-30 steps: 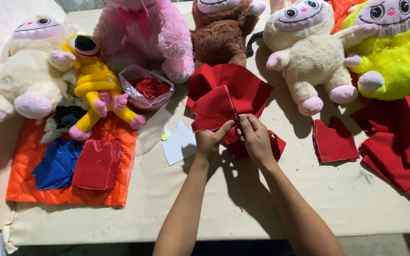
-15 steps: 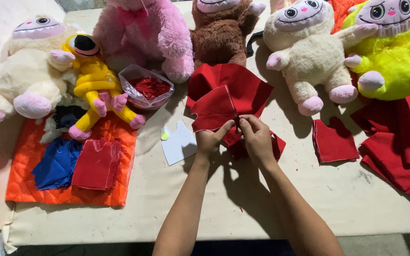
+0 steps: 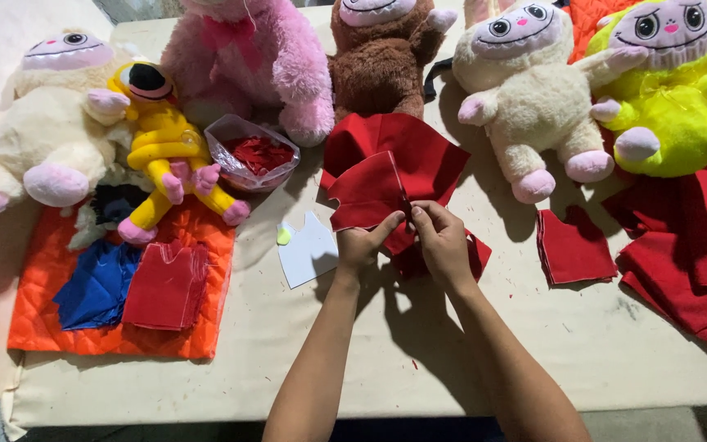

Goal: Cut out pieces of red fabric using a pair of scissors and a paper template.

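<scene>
Red felt piece – notched edge, lifted – pinched by left hand and right hand

Two bare forearms, no sleeves, left hand, right hand

The felt piece was red, the paper pattern white, the quilted mat orange, the folded cloth blue, one plush toy pink.
</scene>
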